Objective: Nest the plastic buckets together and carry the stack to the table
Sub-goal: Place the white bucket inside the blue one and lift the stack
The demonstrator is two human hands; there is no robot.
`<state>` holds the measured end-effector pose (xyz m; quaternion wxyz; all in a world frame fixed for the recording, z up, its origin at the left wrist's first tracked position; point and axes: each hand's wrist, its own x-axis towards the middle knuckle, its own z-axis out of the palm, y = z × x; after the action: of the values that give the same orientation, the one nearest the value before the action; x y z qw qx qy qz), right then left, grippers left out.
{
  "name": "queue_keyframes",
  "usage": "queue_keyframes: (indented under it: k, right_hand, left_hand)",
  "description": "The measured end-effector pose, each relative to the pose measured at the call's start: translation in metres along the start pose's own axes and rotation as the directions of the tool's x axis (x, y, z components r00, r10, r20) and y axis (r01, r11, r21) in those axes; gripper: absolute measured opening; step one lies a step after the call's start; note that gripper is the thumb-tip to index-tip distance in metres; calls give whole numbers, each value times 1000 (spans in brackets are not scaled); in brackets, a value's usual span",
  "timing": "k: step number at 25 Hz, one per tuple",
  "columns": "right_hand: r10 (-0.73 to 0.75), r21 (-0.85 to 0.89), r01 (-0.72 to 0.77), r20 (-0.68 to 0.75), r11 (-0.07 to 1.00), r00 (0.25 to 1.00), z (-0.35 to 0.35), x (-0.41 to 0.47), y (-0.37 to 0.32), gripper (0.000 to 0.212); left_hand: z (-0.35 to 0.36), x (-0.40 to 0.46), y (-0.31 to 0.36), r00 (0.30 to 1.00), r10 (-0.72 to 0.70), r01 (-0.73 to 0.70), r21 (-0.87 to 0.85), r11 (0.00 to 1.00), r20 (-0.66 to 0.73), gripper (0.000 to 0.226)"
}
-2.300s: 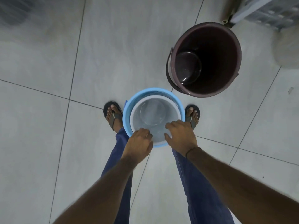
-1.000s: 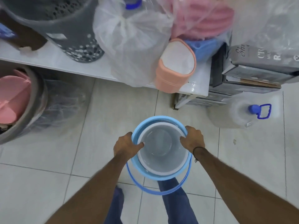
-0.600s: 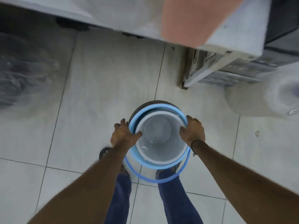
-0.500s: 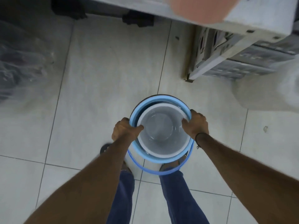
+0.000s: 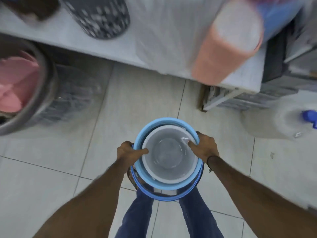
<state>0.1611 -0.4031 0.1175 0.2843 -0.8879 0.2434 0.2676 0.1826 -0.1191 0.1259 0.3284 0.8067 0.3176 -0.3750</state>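
Observation:
A white bucket sits nested inside a light blue bucket, held over the tiled floor in front of my legs. The blue bucket's handle hangs down on my side. My left hand grips the stack's left rim with the thumb inside the white bucket. On the right rim, my right hand grips the same way. The white table runs across the top of the view, a short way beyond the stack. Whatever lies under the blue bucket is hidden.
On the table stand a grey perforated basket, a clear plastic bag and a salmon bin. A large grey tub with pink items stands at left. A water jug and stacked boxes are at right.
The view has tilted up, so the table top and its items show again. Both hands keep the same grip on the rim. The dark rim seen behind the blue bucket no longer shows.

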Motion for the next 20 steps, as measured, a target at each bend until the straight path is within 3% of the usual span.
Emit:
queue_keyframes:
  k: [5, 10, 12, 15, 18, 20]
  right_hand:
    - [-95, -27, 95, 6, 995, 995, -114, -104, -145, 34]
    - [-220, -26, 221, 62, 975, 974, -226, -169, -291, 47]
    - [-279, -61, 279, 14, 958, 960, -269, -183, -352, 51]
    - [-358, -24, 357, -85, 934, 930, -327, -193, -426, 55]
    - [-401, 54, 413, -156, 909, 903, -383, -190, -485, 51]
    - [-419, 81, 443, -212, 893, 883, -415, -175, -515, 60]
  left_hand:
    - [-186, -133, 60, 999, 43, -44, 68, 997, 23, 61]
    - [-355, -230, 124, 981, 192, -192, 162, 968, 16, 68]
    - [-413, -266, 149, 965, 257, -247, 149, 957, -49, 64]
    - [-479, -300, 193, 921, 366, -364, 37, 931, -135, 38]
    - [-537, -314, 245, 875, 414, -413, 63, 909, -250, 54]
    - [-562, -312, 282, 867, 435, -435, 57, 898, -243, 49]
